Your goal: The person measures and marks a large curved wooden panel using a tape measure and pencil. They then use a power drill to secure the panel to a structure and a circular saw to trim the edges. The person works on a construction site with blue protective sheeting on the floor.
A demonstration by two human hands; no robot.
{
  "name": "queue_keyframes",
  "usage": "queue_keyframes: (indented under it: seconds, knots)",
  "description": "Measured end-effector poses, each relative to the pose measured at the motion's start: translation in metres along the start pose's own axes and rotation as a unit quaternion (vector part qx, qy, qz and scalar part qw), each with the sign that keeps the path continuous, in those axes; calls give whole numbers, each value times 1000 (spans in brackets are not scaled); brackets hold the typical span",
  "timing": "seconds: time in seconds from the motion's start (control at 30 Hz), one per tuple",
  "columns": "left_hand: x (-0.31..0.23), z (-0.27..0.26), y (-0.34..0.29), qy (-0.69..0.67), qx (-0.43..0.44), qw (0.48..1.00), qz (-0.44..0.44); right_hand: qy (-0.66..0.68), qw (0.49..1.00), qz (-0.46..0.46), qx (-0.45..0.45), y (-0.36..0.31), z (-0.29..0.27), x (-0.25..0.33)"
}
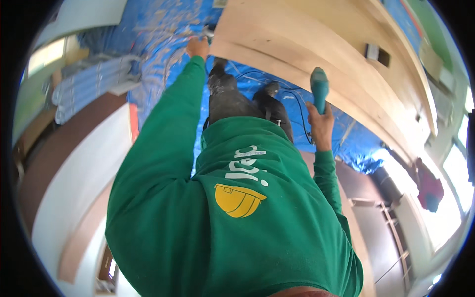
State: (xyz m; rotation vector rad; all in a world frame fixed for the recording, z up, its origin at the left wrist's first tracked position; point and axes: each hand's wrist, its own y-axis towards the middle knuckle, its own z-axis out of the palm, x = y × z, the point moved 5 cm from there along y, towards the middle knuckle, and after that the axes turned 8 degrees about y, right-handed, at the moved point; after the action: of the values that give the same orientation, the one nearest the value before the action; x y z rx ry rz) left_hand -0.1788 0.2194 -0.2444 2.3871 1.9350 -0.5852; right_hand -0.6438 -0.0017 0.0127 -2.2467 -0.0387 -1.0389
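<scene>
The person's right hand [320, 123] is wrapped round the lower end of a teal tool [320, 85], which points away from the body, overlapping a pale wooden board [292, 42] in view. The left hand [198, 48] is beside the board's left end; I cannot tell whether its fingers grip anything. Blue sheeting [166, 29] covers the floor.

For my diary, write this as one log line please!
left hand: beside wooden panel, grip unclear | right hand: holds teal handheld tool
</scene>
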Motion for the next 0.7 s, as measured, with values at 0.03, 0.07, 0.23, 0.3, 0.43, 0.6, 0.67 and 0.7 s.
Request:
queue_keyframes:
  seconds: [0.03, 0.07, 0.23, 0.3, 0.43, 0.6, 0.67, 0.7]
  knots:
    - [7, -13, -28, 1, 21, 997, -80, 46, 998, 21, 35, 3, 0, 7]
    - [24, 4, -55, -63, 40, 993, -95, 87, 993, 47, 69, 4, 1, 11]
    - [-49, 70, -185, -556, 241, 777, -173, 116, 983, 58, 132, 22, 9, 13]
    - [-85, 74, -184, -548, 197, 787, -206, 90, 985, 56, 139, 25, 11, 23]
    - [-102, 109, -129, -471, 134, 840, -234, 118, 980, 53, 149, 19, 13, 36]
    - [-113, 101, -86, -473, 188, 794, -333, 255, 959, -11, 123, 20, 10, 41]
    - [-113, 78, -88, -488, 186, 786, -331, 222, 967, -28, 125, 37, 15, 49]
    - [-110, 85, -80, -502, 207, 775, -324, 209, 969, -37, 124, 48, 20, 57]
